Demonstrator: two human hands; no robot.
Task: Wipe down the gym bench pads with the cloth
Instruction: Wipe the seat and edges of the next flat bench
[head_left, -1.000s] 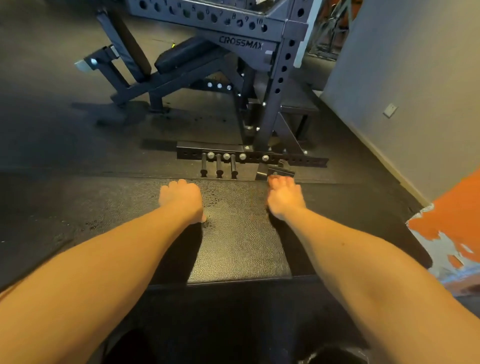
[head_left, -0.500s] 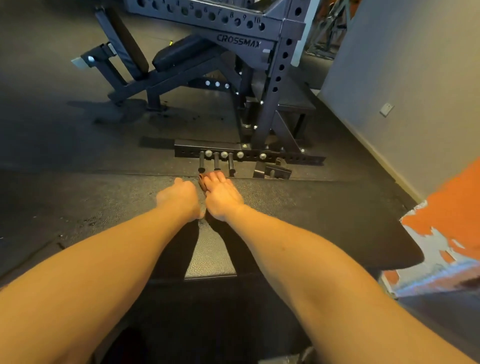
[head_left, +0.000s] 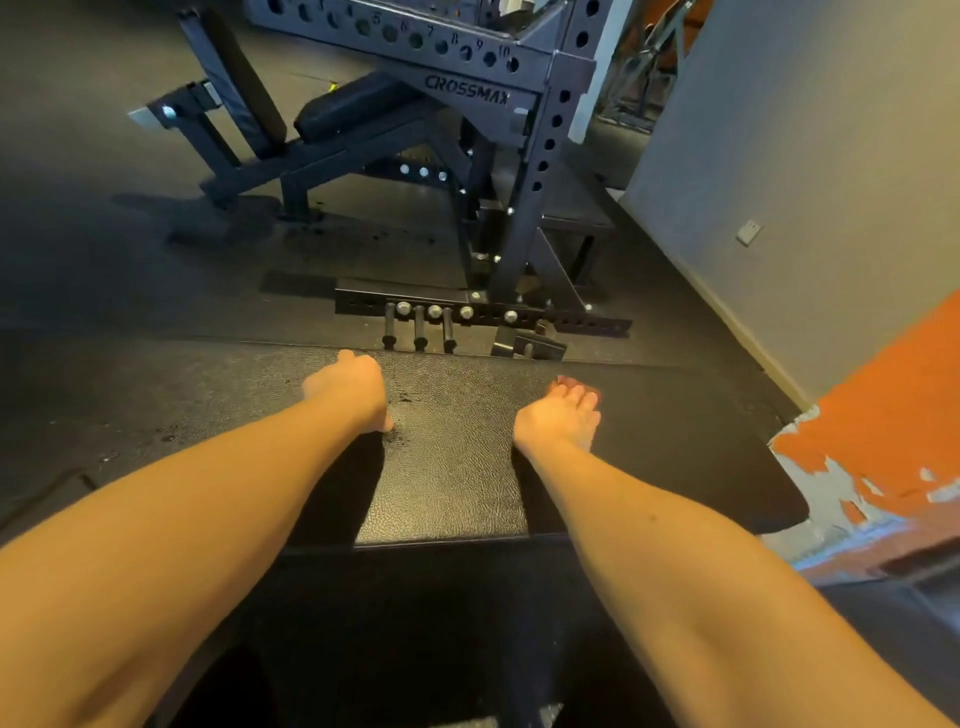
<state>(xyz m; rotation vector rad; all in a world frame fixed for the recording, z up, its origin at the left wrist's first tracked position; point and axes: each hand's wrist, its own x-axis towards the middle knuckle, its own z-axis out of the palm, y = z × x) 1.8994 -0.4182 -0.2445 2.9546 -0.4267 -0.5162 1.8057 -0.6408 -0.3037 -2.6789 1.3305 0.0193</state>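
A wide black textured bench pad (head_left: 452, 467) lies across the view right in front of me. My left hand (head_left: 348, 392) sits at the pad's far edge with its fingers curled down over that edge and the thumb on the top surface. About a hand's width to the right, my right hand (head_left: 563, 415) lies flat on the pad with the fingers straight and pointing away from me. No cloth shows in either hand; whatever is under the right palm is hidden.
A dark steel rack (head_left: 524, 171) labelled CROSSMAX stands just beyond the pad, its base bar with pegs (head_left: 415, 317) close to the far edge. An adjustable bench (head_left: 332, 119) sits behind on the left. A grey and orange wall (head_left: 841, 260) runs along the right.
My right hand slid left across the pad until it was beside my left hand, then slid back out to the right. My left hand stayed at the far edge.
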